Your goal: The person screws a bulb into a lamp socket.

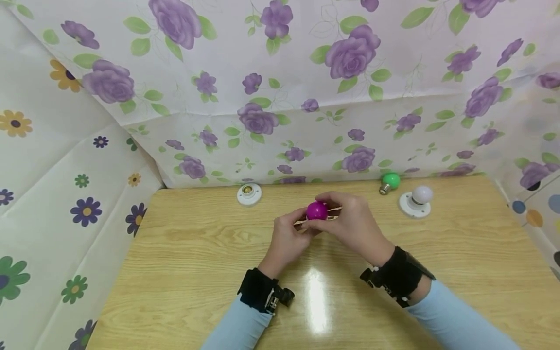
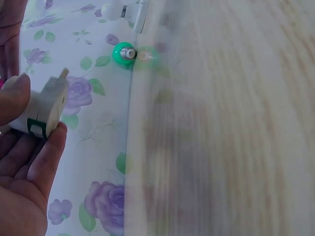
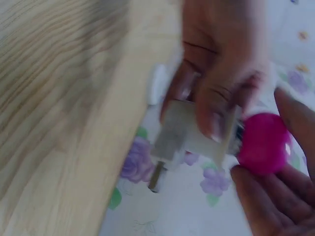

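Note:
In front of me, over the wooden table, both hands meet at a magenta light bulb [image 1: 317,211]. My right hand [image 1: 354,221] grips the bulb's round part between thumb and fingers. A white plug-in lamp socket [image 2: 44,103] with metal prongs is pinched by my left hand [image 1: 289,239], thumb on one side and fingers on the other. In the right wrist view the magenta bulb [image 3: 266,142] has its metal base at the mouth of the white lamp socket [image 3: 189,130], part of the base still showing. From the head view, the hands hide the socket.
A white round lamp holder [image 1: 249,194] with nothing in it sits at the table's back, left of the hands. To the right lies a green bulb [image 1: 391,180], beside a white bulb [image 1: 422,194] standing in a second holder [image 1: 411,208]. Flower-patterned sheeting [image 1: 218,150] rises behind the table [image 1: 188,257].

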`<state>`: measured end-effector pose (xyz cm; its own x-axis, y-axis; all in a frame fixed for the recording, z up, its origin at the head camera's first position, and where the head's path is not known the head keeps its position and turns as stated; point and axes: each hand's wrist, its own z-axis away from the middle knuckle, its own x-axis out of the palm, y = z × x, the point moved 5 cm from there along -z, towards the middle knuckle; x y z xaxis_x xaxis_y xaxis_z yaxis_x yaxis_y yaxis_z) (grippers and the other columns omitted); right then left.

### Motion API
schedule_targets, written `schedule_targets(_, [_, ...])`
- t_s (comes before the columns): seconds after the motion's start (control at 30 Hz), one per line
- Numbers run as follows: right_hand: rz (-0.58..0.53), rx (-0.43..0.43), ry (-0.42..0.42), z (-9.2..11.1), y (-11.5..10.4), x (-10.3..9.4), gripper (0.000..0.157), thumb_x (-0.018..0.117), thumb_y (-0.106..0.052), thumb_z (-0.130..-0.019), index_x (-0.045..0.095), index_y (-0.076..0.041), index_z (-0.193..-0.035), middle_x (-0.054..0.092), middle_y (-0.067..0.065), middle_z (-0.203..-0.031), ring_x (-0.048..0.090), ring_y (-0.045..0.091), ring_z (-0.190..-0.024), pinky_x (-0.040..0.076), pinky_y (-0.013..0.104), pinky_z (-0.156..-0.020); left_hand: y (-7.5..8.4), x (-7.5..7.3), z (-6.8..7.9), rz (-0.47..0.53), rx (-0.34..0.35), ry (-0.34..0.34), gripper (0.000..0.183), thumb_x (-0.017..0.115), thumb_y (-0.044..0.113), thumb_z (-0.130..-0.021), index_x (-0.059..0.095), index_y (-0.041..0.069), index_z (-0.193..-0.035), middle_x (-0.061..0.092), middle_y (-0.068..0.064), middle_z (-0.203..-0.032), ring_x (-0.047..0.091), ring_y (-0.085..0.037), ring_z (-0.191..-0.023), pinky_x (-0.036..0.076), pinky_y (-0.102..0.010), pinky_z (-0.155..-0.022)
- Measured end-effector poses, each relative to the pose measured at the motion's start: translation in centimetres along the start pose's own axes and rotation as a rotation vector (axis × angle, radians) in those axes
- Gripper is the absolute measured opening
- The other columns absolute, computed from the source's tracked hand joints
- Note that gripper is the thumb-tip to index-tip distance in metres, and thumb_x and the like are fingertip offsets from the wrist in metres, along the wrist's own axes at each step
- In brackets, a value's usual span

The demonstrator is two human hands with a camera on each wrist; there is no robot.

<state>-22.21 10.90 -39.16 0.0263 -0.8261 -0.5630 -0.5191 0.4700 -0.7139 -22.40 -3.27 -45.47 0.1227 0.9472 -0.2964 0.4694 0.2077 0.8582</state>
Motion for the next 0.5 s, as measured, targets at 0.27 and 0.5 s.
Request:
schedule_targets(0.27, [-0.115, 0.109, -0.208, -0.9, 0.6, -1.1, 0.047, 0.062, -0.047, -0.086, 0.059, -0.019, -0.123, 0.059, -0.008, -0.115, 0.056, 0.007, -0.101, 0.049, 0.025, -0.075, 3.1, -1.0, -0.3, 0.054, -0.012, -0.051, 0.033, 0.07, 0.007, -0.081, 0.064, 0.007, -0.113, 0.063, -0.001, -0.106, 0.06, -0.02, -0.095, 0.05, -0.034, -0.076])
schedule_targets(0.5, [-0.081, -0.131, -0.358, -0.9, 0.0, -0.9, 0.051, 0.067, -0.03, -0.085, 0.051, -0.02, -0.133, 0.047, -0.007, -0.135, 0.045, 0.01, -0.12, 0.042, 0.029, -0.091, 1.1, -0.7, -0.2, 0.025, -0.017, -0.073, 0.03, 0.071, 0.015, -0.082, 0.065, 0.012, -0.111, 0.063, 0.002, -0.106, 0.059, -0.015, -0.096, 0.05, -0.032, -0.075])
